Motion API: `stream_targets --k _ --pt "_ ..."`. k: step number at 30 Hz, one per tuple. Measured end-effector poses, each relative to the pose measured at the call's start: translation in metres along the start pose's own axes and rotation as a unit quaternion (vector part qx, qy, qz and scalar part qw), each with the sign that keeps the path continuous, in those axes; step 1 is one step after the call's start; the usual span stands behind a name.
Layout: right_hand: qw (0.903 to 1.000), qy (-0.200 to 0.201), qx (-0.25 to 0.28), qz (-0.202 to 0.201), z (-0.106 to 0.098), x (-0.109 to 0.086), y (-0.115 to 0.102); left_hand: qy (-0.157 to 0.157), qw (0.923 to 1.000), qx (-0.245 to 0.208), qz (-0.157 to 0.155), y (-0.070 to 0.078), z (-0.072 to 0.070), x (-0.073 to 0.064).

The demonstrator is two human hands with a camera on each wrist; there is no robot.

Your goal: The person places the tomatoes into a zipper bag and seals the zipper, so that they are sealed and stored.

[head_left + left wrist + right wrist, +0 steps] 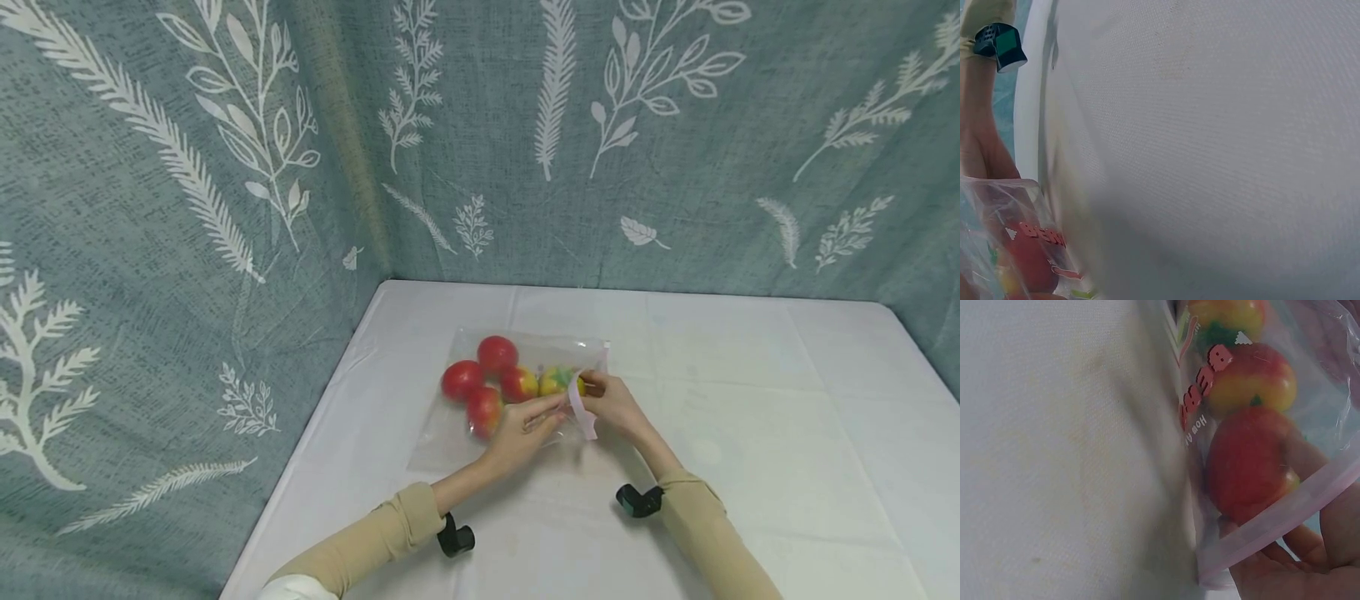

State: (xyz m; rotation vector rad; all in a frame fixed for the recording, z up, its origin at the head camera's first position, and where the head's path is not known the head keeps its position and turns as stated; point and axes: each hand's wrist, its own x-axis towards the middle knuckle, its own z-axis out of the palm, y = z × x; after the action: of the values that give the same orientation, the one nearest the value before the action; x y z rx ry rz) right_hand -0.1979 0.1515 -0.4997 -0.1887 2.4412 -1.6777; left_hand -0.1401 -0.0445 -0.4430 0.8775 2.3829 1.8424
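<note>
A clear zip bag [442,442] with a pink zip strip [581,408] lies on the table, holding several red-and-yellow fruits [483,412]. At its right-hand mouth, my right hand [615,406] reaches behind the strip and grips the nearest fruit [557,381]. That red fruit [1247,465] shows through the film in the right wrist view, with fingers at its lower end. My left hand [517,437] lies along the near side of the bag and pinches its mouth near the strip. Bag film [1004,206] partly covers the right hand in the left wrist view.
A white cloth covers the table [750,433], whose surface extends right of the bag. Patterned teal curtains [480,167] hang behind and to the left. Black wrist cameras [639,501] sit on both forearms.
</note>
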Motion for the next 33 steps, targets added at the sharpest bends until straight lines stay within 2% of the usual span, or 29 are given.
stream_targets --k 4,18,23,27,33 --pt "0.9999 -0.005 0.005 -0.008 -0.002 -0.002 0.001 -0.001 1.0 -0.002 0.001 0.001 0.0 0.0" --pt "0.9995 -0.001 0.028 0.012 -0.013 -0.017 -0.005 0.003 0.9999 -0.006 0.011 0.0 -0.002 0.003" --pt "0.9995 0.014 0.023 0.013 -0.019 -0.021 -0.007 0.012 0.9997 0.012 0.018 0.003 -0.004 0.005" --pt "0.9989 0.045 0.014 0.002 -0.027 -0.025 -0.008 0.022 0.9991 0.025 0.027 0.008 -0.007 0.007" --pt "0.9903 0.139 -0.002 -0.003 -0.041 -0.029 -0.006 0.023 0.9991 0.017 0.032 0.015 -0.013 0.01"
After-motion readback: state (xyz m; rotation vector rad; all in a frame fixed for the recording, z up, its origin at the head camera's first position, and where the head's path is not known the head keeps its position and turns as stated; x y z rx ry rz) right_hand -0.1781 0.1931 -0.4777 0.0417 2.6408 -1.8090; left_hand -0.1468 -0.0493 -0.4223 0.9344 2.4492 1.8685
